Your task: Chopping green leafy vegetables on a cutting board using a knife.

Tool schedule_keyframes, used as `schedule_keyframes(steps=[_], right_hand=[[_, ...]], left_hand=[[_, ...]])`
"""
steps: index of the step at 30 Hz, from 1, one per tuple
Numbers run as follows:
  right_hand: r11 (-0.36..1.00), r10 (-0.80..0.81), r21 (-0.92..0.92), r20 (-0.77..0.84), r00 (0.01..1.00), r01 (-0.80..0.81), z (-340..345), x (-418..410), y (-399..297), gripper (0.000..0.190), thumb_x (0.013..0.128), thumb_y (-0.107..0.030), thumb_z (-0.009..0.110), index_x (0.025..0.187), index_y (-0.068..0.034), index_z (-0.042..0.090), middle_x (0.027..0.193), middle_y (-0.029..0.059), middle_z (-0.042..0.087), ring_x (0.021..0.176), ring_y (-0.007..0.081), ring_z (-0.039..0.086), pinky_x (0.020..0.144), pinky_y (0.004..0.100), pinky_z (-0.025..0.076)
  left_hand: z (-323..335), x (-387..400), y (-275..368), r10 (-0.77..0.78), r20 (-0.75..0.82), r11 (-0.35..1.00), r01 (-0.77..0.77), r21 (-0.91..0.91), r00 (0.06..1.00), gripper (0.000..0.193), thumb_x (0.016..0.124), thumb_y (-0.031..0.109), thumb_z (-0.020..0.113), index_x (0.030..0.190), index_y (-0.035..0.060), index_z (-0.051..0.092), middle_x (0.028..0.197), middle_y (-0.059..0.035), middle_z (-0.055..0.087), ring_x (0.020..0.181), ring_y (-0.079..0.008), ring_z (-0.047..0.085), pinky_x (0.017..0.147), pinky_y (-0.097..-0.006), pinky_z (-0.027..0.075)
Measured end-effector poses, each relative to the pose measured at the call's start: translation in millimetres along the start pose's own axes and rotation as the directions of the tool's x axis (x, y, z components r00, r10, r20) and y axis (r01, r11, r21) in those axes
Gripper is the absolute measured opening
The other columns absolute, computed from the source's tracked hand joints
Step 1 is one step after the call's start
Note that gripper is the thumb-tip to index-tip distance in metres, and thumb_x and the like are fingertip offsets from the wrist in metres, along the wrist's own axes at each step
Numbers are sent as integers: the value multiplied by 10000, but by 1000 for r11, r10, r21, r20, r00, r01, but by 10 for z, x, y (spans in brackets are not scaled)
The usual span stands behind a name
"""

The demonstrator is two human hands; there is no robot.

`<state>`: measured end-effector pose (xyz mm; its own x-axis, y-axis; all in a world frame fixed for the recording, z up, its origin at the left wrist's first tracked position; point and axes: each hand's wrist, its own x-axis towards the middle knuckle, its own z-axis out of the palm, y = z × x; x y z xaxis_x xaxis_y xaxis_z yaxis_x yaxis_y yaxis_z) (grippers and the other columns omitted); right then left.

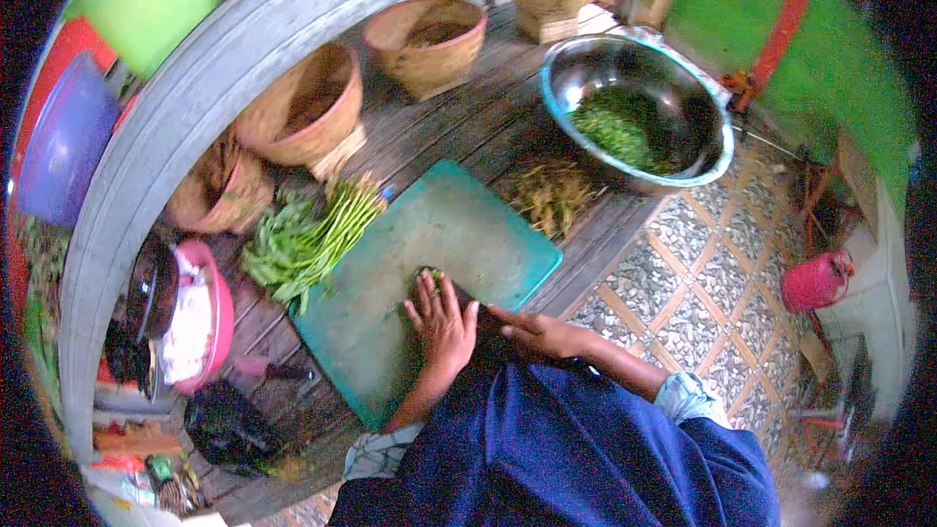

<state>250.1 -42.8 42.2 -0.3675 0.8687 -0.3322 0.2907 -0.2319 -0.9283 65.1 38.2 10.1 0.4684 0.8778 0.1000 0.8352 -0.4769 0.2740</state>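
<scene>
A green cutting board [366, 322] with a worn, stained middle lies before me on dark wooden planks. My left hand [445, 322] is on it, palm down with fingers spread, and the fingertips meet a small clump of dark greens [428, 274]. What lies beneath the palm is hidden. Close to the board's near edge, my right hand [538, 333] grips what looks like a knife with a wide dark blade [476, 315], its edge beside my left fingers. Uncut leafy stems [322, 234] rest in a bunch against the board's left side.
A steel basin [703, 110] holding chopped greens [615, 128] stands beyond the board, at the right. Near it lies a heap of stem scraps [553, 194]. Woven baskets [432, 44] line the back. At left are a pink tub [219, 307] and a black plastic bag [227, 421].
</scene>
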Motion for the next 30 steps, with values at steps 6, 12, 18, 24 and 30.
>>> schedule_keyframes(steps=[6, 12, 18, 24, 30], right_hand=[[997, 42, 71, -278, 960, -23, -349, -335, -378, 526, 977, -343, 401, 1457, -232, 217, 637, 2, 442, 535, 125, 453, 559, 312, 465], [998, -6, 44, -595, 804, 41, -1028, -964, -699, 553, 972, -292, 419, 1464, -200, 183, 1086, 94, 599, 629, 130, 522, 618, 306, 491], [951, -25, -198, -813, 582, -236, -1607, -1422, -599, 537, 964, -220, 428, 1454, -240, 211, 689, 81, 554, 579, 176, 555, 575, 320, 479], [844, -248, -412, -867, 432, -344, -1872, -1597, -355, 559, 916, -158, 494, 1420, -266, 278, 938, 229, 622, 805, 412, 608, 716, 463, 480], [852, -209, -379, -878, 430, -362, -1966, -1621, -339, 494, 892, -127, 524, 1353, -273, 424, 995, 195, 587, 887, 368, 602, 760, 436, 479]], left_hand=[[-342, 656, 506, 212, -127, 977, -213, 4, 969, 667, 924, 418, 414, 1418, 12, 224, 1487, -236, 137, 1389, -371, 113, 1036, -651, 48], [-616, 1593, 1568, 564, -351, 805, -592, 32, 748, 613, 916, 446, 422, 1424, 131, 284, 1466, -236, 204, 1368, -407, 150, 1026, -662, 70], [-416, 2232, 2377, 636, -389, 727, -686, 13, 667, 625, 919, 494, 390, 1437, 167, 265, 1488, -194, 176, 1378, -376, 144, 1038, -647, 55], [-198, 2495, 2633, 632, -265, 743, -667, -58, 728, 400, 893, 374, 515, 1132, 68, 611, 1375, -247, 372, 1298, -364, 338, 1042, -620, 133], [-264, 2649, 2643, 614, -203, 757, -642, -124, 763, 186, 831, 217, 598, 876, 42, 643, 842, -166, 648, 861, -329, 625, 950, -566, 323]])
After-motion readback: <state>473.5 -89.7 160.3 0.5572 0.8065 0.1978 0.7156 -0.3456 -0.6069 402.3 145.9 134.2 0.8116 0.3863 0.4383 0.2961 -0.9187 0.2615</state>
